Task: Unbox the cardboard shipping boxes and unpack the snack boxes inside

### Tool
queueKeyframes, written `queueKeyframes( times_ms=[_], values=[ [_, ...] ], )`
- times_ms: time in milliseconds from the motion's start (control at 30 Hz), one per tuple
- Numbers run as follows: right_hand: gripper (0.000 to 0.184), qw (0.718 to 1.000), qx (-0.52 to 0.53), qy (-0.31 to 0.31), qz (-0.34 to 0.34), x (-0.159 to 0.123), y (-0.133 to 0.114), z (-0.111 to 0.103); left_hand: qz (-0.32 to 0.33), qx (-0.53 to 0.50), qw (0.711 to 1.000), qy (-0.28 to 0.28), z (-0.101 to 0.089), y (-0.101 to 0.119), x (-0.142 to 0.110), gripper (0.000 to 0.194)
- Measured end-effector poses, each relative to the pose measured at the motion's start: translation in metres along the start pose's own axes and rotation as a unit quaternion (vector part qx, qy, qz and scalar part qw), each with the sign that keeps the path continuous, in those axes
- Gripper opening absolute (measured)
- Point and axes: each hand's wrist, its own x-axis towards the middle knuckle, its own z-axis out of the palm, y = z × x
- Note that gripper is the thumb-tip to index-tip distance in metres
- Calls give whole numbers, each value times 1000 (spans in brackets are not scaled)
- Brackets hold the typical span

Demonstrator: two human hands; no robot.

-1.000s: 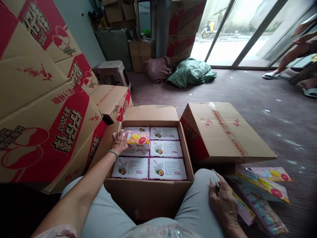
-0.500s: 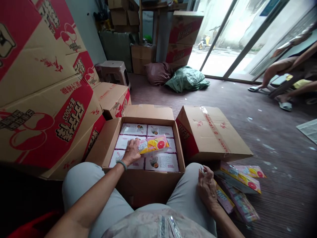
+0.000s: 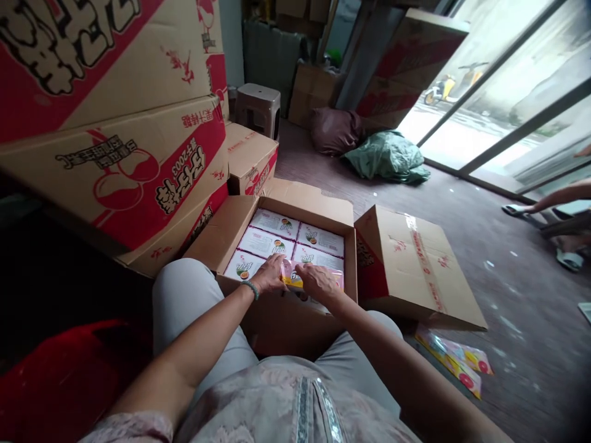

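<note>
A slim pink and yellow packet [image 3: 292, 278] with fruit pictures lies across the top of the open carton [image 3: 221, 282]. My left hand [image 3: 271, 275] grips its left end, thumb and fingers closed around it. Over the packet's middle is my right hand [image 3: 318, 282], its fingers curled down against the top face near the left end. What those fingers pinch, if anything, is hidden. Inside the carton, white printed boxes [image 3: 268, 241] with purple edges sit in rows. The carton stands between my knees, flaps folded outward.
A taped carton [image 3: 425, 264] stands to the right, with several similar packets [image 3: 455, 360] on the floor before it. Large cartons [image 3: 152, 172] are stacked at left. Behind are a plastic stool [image 3: 259, 101] and a green sack [image 3: 388, 157]. A person's legs [image 3: 563, 203] show at far right.
My right hand has come from beside my right knee onto the packet. The packet has moved nearer to me, still in my left hand. The view has turned and tilted.
</note>
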Motion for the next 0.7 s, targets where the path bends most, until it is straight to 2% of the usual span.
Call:
queueKeyframes(
  times_ms=[133, 267, 367, 500, 700],
  values=[
    [43, 999, -30, -22, -17, 18, -21, 0, 8, 16, 1000, 13, 7, -3, -2, 97],
    [39, 998, -49, -30, -6, 24, -34, -3, 31, 42, 999, 15, 5, -6, -1, 79],
    [35, 997, -60, -39, 1, 26, -31, 0, 30, 44, 998, 15, 4, -8, 1, 73],
    [24, 996, -71, -50, 21, 15, 0, 16, 33, 49, 998, 5, 3, -9, 1, 77],
    [37, 992, -70, -46, 94, -42, 80, 41, 36, 28, 999, 4, 1, -10, 1, 76]
  ],
)
